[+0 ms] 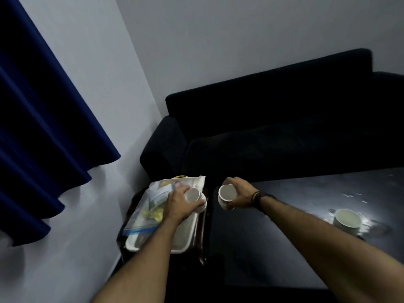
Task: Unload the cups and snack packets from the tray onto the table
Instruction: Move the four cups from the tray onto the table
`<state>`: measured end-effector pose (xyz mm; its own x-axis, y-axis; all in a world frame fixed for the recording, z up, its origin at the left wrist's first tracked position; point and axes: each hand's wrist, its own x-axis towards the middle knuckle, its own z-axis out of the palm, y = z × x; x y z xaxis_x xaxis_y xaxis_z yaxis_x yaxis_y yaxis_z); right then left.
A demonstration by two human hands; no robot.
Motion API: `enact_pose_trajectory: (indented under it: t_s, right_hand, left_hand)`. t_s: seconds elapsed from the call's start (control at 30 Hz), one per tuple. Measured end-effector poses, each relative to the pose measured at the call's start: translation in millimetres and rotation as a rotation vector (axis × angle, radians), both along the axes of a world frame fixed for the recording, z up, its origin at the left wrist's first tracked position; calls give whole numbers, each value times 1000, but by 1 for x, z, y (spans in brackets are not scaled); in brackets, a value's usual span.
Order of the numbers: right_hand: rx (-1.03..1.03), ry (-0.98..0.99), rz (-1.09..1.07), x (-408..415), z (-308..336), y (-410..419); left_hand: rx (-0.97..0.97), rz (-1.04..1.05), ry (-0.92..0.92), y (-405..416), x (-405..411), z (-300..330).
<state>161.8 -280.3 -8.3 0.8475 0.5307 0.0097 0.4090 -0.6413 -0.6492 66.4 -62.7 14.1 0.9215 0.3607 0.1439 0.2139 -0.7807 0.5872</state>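
Over the tray [182, 246], fingers [183, 190] around cup [195, 197]

I am counting three white cups: one [193, 196] sitting in my left hand [177, 204] over the tray, one [226, 196] sitting in my right hand [239, 194], and one [347, 218] standing on the dark table [284, 237] well apart to the right. I am seeing one white tray [181, 243], and one clear zip bag [150, 206] lying in it; the packets inside it are blurring together, so I cannot number them.
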Motion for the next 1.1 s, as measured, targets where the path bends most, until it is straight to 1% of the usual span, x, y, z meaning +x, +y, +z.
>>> enact_pose_trajectory:
  t_s: [0.13, 0.43, 0.63, 0.87, 1.1]
  right_hand:
    - [6, 15, -125, 13, -7, -64]
    - [90, 59, -365, 52, -18, -190]
    - [6, 124, -452, 78, -35, -262]
    - [-123, 128, -506, 91, -81, -304]
    - [-163, 110, -491, 103, -122, -307]
  left_hand:
    - [14, -88, 5, -54, 24, -2]
    - [46, -193, 65, -159, 81, -29]
    - [70, -186, 117, -215, 110, -56]
    - [84, -212, 146, -271, 143, -90]
    - [136, -251, 182, -310, 154, -121]
